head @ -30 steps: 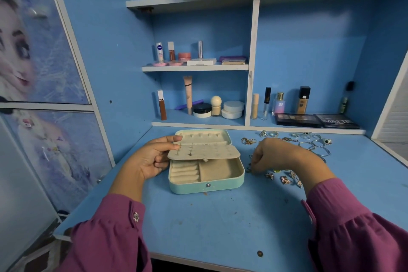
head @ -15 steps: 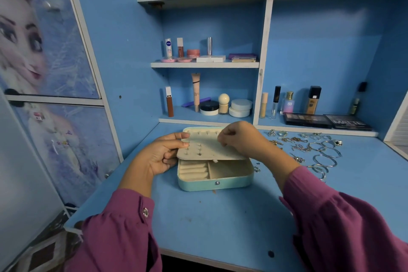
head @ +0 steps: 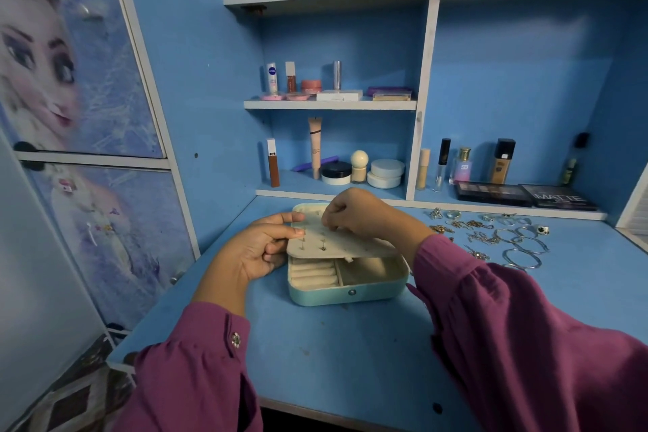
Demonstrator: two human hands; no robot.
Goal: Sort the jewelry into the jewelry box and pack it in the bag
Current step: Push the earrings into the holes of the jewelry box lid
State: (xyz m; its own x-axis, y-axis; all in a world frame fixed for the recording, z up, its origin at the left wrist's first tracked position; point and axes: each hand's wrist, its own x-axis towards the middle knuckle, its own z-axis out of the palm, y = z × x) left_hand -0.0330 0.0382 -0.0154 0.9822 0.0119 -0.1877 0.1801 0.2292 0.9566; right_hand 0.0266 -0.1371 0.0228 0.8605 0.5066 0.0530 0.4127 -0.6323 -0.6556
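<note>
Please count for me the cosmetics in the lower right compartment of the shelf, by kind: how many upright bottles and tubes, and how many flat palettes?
Upright bottles and tubes: 5
Flat palettes: 2
Total: 7
</note>
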